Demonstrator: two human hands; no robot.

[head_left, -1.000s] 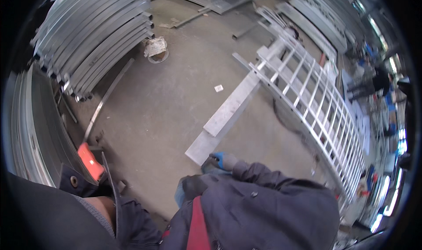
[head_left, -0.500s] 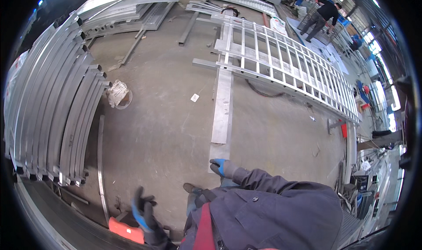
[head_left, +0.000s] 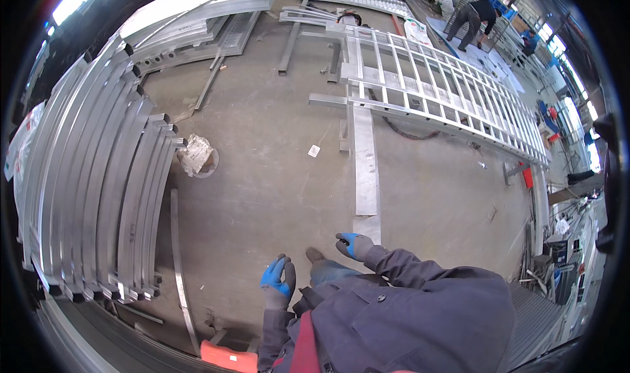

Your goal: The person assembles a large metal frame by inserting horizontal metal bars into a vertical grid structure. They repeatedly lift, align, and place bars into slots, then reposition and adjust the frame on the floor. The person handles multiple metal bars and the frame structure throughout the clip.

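Note:
Both hands wear blue-and-grey work gloves. My left hand (head_left: 279, 281) is in front of my body at the lower middle, fingers bent and apart from the thumb, with nothing visible in it. My right hand (head_left: 354, 246) is farther forward and to the right, its fingers curled in toward the thumb; whether something small is inside is hidden. It is nearest to the end of a long flat metal bar (head_left: 365, 169) and the pale strip (head_left: 367, 227) below it, apart from both. A white metal ladder-like frame (head_left: 446, 87) lies across the bar's far end.
Stacked metal tubes (head_left: 98, 183) stand at the left, beside a white crumpled bundle (head_left: 197, 155). A loose bar (head_left: 180, 268) and an orange-red case (head_left: 228, 358) lie at the lower left. Metal panels (head_left: 197, 19) are piled far left. Another person (head_left: 474, 20) bends over at the far right.
My left hand has swung from the lower left in toward my body, its spread fingers now bent. The view has shifted, so the scene sits farther right. The right hand keeps its curled shape.

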